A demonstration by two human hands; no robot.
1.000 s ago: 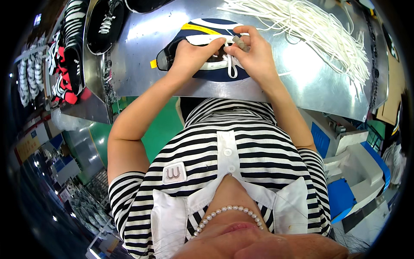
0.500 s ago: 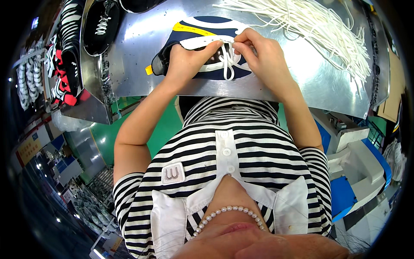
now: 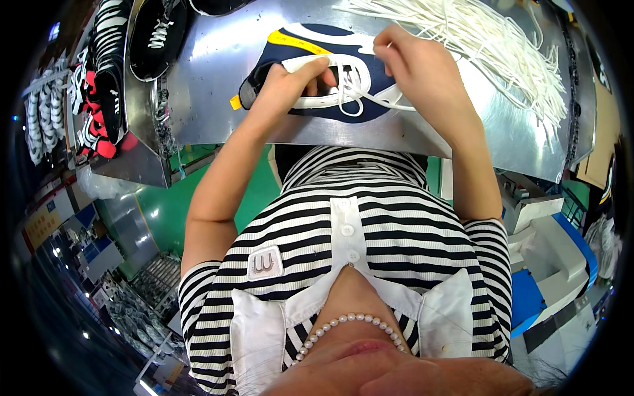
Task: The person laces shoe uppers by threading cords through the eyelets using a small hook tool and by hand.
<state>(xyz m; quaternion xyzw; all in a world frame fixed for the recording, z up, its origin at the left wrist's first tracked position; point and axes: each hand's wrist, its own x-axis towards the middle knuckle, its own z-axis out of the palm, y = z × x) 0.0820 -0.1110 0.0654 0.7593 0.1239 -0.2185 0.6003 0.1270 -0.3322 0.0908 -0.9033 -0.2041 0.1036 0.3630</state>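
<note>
A navy shoe upper (image 3: 330,32) with white trim, a yellow stripe and a yellow heel tab lies on its side on the metal table. My left hand (image 3: 285,86) grips it by the white eyelet strip, thumb on top and fingertips inside the opening. A white shoelace (image 3: 351,104) runs through the front eyelets and hangs in a loop over the upper. One length of it stretches right to beneath my right hand (image 3: 422,76), which is raised beside the toe with fingers curled in a pinch; the grip itself is partly hidden.
A heap of loose white laces (image 3: 489,53) covers the far right of the metal table (image 3: 211,119). At the left stand a black laced shoe (image 3: 157,43) and a stack of zebra-striped and red uppers (image 3: 105,86). A blue and grey machine (image 3: 548,257) is below right.
My right hand has moved right, away from the eyelets, and a lace length now stretches toward it. My left fingers have shifted into the opening; the upper has moved slightly right.
</note>
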